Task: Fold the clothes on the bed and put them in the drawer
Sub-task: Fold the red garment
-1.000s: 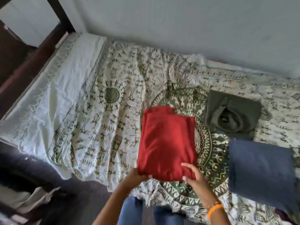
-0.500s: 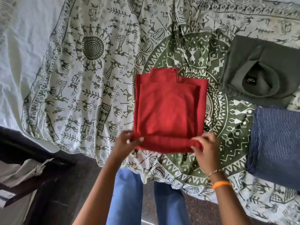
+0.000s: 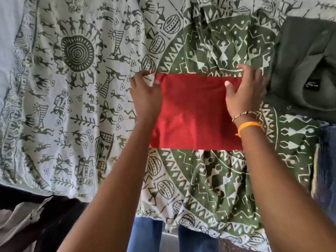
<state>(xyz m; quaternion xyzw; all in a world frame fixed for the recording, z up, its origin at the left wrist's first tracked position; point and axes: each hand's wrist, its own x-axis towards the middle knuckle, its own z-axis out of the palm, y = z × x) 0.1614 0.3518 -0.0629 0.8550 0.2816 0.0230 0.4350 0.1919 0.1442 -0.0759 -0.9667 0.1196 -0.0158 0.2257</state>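
Patterned green-and-white bedspread (image 3: 76, 99) covers the bed; a folded grey garment (image 3: 300, 57) lies far right. At centre sits the folded red cloth (image 3: 194, 113), left hand (image 3: 145, 95) and right hand (image 3: 245, 91) pressing its ends, fingers straight.

A home bedroom: bed under a tribal-print sheet (image 3: 76, 99), folded clothes (image 3: 301, 57) on it.

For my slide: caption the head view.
Both hands, left and right, press a folded red cloth garment flat on the patterned green-and-white bedsheet.
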